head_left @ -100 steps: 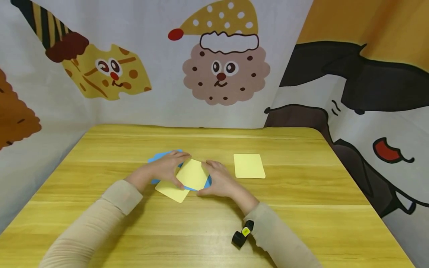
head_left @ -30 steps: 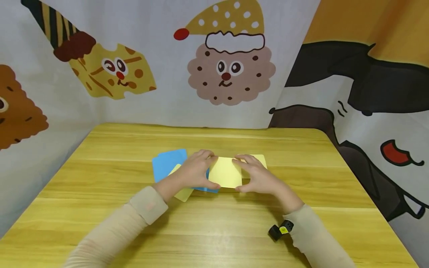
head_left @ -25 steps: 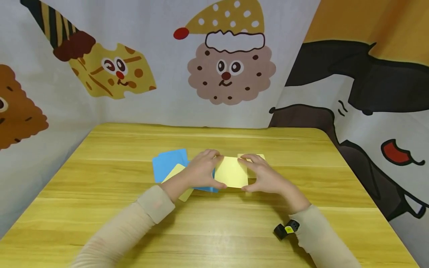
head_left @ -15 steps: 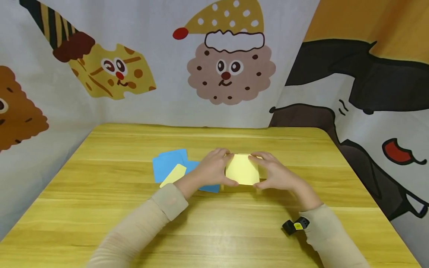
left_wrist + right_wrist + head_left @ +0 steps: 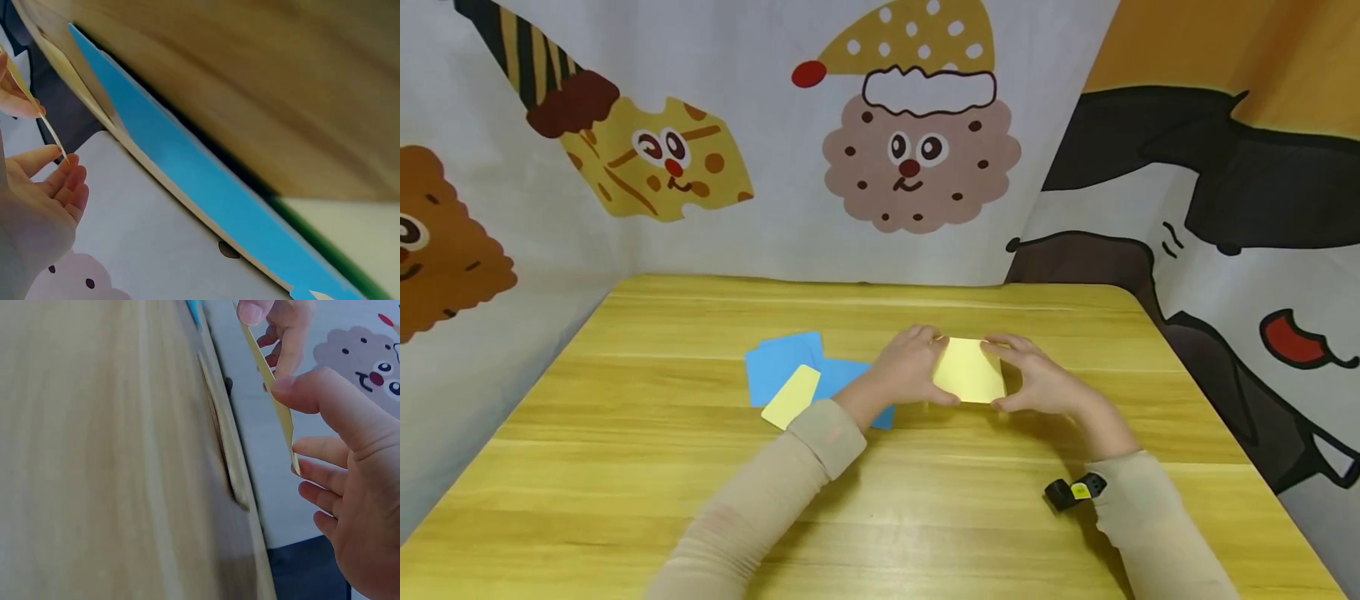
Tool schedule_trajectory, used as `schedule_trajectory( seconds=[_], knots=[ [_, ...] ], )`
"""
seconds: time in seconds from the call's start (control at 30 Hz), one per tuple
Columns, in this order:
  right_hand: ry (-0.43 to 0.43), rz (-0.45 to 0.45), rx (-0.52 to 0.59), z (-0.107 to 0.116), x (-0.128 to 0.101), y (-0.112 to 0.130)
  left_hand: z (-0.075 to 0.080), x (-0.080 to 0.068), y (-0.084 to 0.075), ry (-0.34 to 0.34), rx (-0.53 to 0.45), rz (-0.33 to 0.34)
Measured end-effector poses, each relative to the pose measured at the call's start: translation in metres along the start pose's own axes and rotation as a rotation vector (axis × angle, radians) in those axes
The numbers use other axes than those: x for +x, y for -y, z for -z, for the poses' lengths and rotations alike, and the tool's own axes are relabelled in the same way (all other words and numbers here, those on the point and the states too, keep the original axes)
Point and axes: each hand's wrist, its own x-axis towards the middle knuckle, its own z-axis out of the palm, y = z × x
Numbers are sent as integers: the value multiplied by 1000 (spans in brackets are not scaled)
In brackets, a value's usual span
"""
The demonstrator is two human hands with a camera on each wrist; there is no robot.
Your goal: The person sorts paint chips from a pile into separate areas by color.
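Cartoon-printed fabric walls [image 5: 880, 150] enclose the wooden tabletop [image 5: 880, 500] where we work, cookie faces looking on from behind. On its left half lie two blue cards [image 5: 782, 371], overlapping, with a small yellow card [image 5: 790, 397] resting across their near edge. Our sleeves reach in from below, a black wrist-worn device [image 5: 1075, 490] at the right cuff.

Centre right, we hold a yellow card [image 5: 968, 371] just above the wood, the left hand [image 5: 906, 367] pinching its left edge and the right hand [image 5: 1045, 382] pinching its right edge, thumbs on the near side, fingers curled along the far side. The right wrist view shows the yellow card edge-on between thumb and fingertips [image 5: 325, 472], with what looks like another card lying flat on the wood under it.

We judge the risks small but real: the thin sheet could bow or crease if either grip tightens, or slip and land askew if one side lets go first. The left forearm passes close over the blue cards and could nudge them.
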Motion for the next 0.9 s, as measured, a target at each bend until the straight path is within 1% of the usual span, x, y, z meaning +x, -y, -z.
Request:
schedule_trajectory(
  seconds=[0.17,0.3,0.43,0.6,0.7,0.9],
  knots=[
    [9,-3,9,-1,2,-9,-4,9,-3,54,54,13],
    [17,-27,20,-1,3,-14,-7,15,-5,101,69,28],
    [32,-31,23,-1,7,-19,-10,19,-5,139,84,50],
    [60,-29,39,-1,11,-24,-12,23,-5,165,118,69],
    [73,-38,45,-2,11,-28,-13,26,-6,171,134,66],
    [96,-51,82,-4,11,-35,-16,29,-6,201,116,68]
  ],
)
